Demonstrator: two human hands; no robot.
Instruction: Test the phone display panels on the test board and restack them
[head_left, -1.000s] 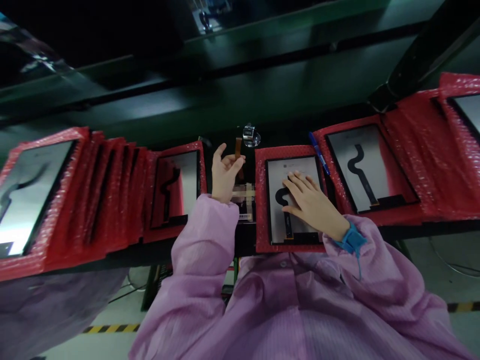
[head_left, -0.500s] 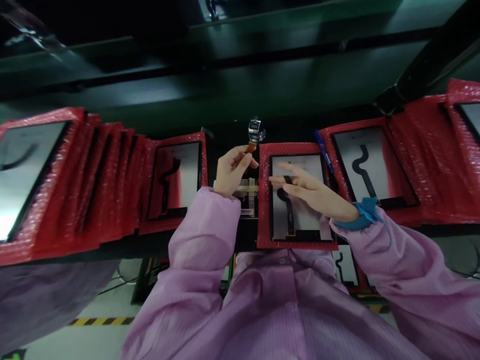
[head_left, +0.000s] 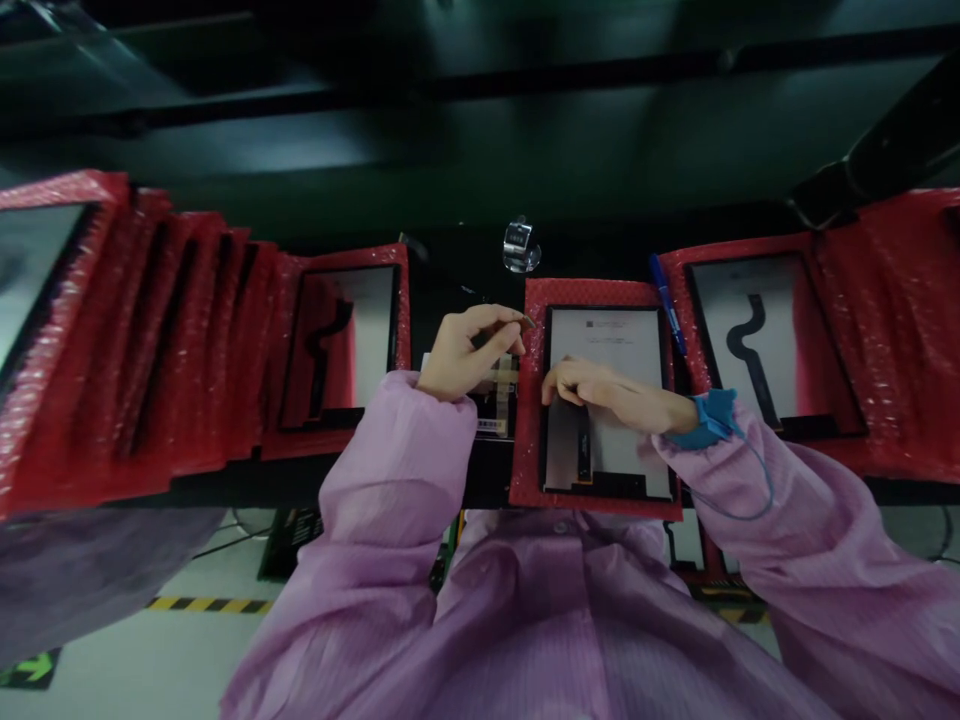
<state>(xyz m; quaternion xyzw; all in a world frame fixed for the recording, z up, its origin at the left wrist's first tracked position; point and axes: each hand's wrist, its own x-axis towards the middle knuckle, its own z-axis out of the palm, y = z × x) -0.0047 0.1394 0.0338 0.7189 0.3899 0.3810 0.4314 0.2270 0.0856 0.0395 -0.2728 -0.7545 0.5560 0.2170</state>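
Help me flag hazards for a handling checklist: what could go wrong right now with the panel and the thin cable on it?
The right hand grips the black flex cable on the display panel; a sharp pull might crease or tear it. The left hand pinches a small brown strip by its tip, so it could slip.

Upper stretch of the panel's black flex cable under the right hand.

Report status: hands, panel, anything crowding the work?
Left hand pinching small brown strip end. Right hand fingertips down on centre panel. Blue pen lies beside the panel's red wrap.
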